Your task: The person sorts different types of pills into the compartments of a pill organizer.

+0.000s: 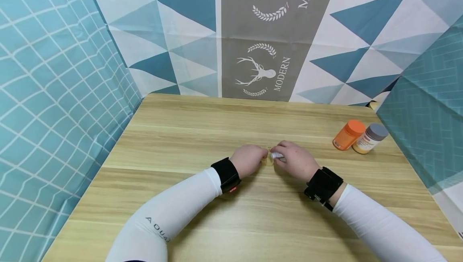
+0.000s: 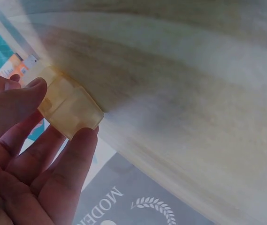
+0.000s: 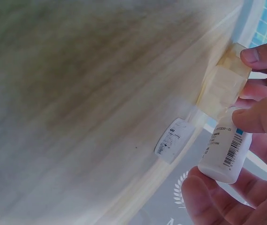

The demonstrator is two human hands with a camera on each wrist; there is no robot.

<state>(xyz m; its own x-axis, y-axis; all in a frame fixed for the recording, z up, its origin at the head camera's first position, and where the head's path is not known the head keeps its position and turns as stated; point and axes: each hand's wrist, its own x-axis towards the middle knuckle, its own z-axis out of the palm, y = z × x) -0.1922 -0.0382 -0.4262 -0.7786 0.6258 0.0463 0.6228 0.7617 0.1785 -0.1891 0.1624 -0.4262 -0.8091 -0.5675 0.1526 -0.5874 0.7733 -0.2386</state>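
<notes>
My left hand (image 1: pixel 248 158) pinches a small translucent amber plastic container (image 2: pixel 74 105) between thumb and fingers, low over the wooden table. From the right, my right hand (image 1: pixel 294 159) holds a small white bottle (image 3: pixel 225 152) with a barcode label, thumb on one side and fingers beneath. The bottle is tilted, its narrower end right at the amber container (image 3: pixel 223 84) in the right wrist view. The fingers hide that end of the bottle. In the head view both hands meet near the table's middle and cover most of the two things.
An orange bottle (image 1: pixel 349 135) stands at the right of the wooden table (image 1: pixel 188 133), beside a white bottle with a grey cap (image 1: pixel 370 138). A small white printed patch (image 3: pixel 174 140) shows beyond the held bottle. Patterned cloth (image 1: pixel 191 37) hangs behind the table.
</notes>
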